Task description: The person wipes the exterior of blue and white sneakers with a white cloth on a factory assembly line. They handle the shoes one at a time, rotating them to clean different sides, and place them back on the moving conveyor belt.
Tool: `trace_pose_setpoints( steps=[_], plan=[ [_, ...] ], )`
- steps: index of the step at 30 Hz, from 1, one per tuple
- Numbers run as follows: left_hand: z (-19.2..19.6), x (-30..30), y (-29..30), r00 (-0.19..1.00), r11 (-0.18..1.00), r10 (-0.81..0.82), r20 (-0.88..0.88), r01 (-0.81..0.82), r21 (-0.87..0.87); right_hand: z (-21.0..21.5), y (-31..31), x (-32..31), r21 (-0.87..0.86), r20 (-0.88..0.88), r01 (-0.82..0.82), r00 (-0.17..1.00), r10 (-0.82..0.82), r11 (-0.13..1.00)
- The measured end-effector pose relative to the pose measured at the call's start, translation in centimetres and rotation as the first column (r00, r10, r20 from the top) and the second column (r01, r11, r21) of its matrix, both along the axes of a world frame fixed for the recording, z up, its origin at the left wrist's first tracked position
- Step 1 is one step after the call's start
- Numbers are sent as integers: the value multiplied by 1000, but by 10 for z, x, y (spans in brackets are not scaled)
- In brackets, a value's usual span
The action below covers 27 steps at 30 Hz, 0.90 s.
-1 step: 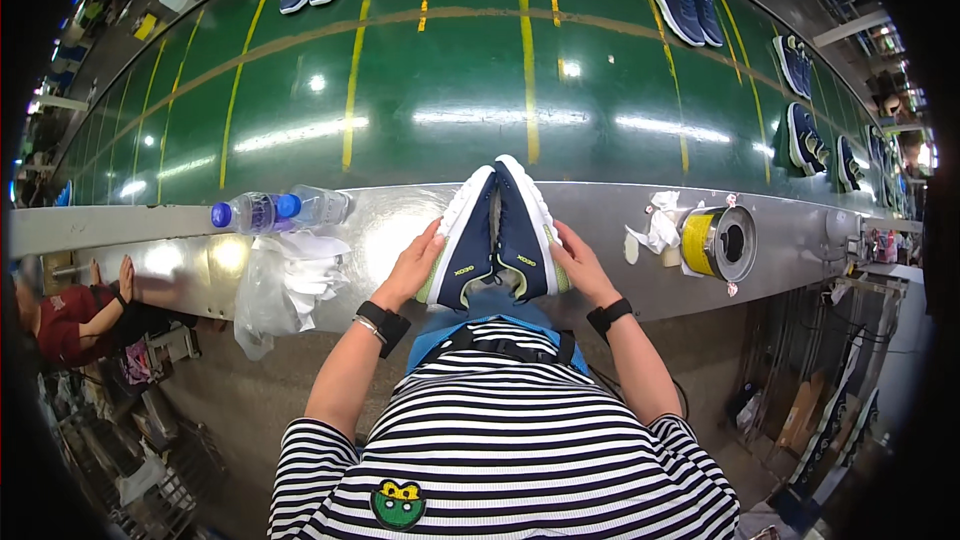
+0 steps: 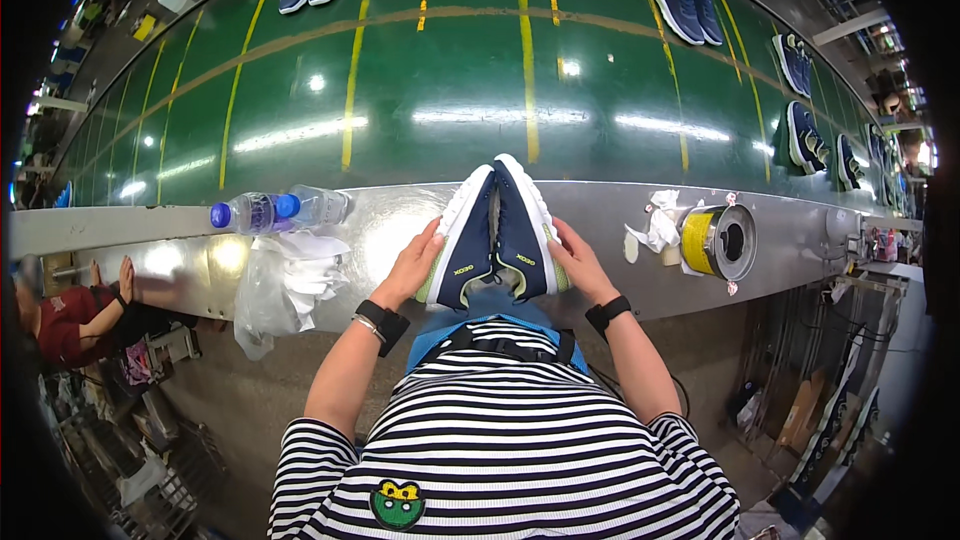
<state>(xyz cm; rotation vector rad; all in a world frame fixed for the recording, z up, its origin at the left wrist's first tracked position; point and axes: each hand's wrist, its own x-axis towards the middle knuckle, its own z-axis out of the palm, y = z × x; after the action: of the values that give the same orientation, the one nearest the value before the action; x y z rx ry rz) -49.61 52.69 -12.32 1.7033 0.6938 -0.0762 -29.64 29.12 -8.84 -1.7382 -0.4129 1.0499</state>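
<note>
Two navy sneakers with white soles are side by side in front of my body, toes pointing away and almost meeting. My left hand (image 2: pixel 414 265) is closed on the outer side of the left sneaker (image 2: pixel 470 245), near its heel. On the other side my right hand (image 2: pixel 581 262) grips the right sneaker (image 2: pixel 523 230) along its white sole. My fingers are partly hidden behind the shoes. Both shoes are over the near metal ledge (image 2: pixel 395 225); whether they rest on it I cannot tell.
Beyond the ledge runs a green conveyor belt (image 2: pixel 450 70) carrying several navy sneakers (image 2: pixel 682 5). Left on the ledge lie plastic bottles (image 2: pixel 320 206) and a clear bag with white paper (image 2: pixel 290 280). A yellow-labelled can (image 2: pixel 718 242) and crumpled tissue (image 2: pixel 660 230) sit right. Another person's hand (image 2: pixel 126 278) shows far left.
</note>
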Motion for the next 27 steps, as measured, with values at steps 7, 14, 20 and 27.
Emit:
trace_pose_setpoints(
  steps=[7,14,20,27],
  plan=[
    [25,7,18,992,955,93,-80,-112,-274,4,5,0,10,-274,230,937,-218,973],
    [48,14,27,955,848,256,-150,-296,-440,25,13,-1,12,-351,254,907,-234,967],
    [64,22,28,889,680,411,-203,-447,-581,27,20,-3,40,-420,350,856,-302,936],
    [70,43,27,730,353,634,-255,-566,-745,61,60,-16,112,-765,618,554,-330,778]
  ],
)
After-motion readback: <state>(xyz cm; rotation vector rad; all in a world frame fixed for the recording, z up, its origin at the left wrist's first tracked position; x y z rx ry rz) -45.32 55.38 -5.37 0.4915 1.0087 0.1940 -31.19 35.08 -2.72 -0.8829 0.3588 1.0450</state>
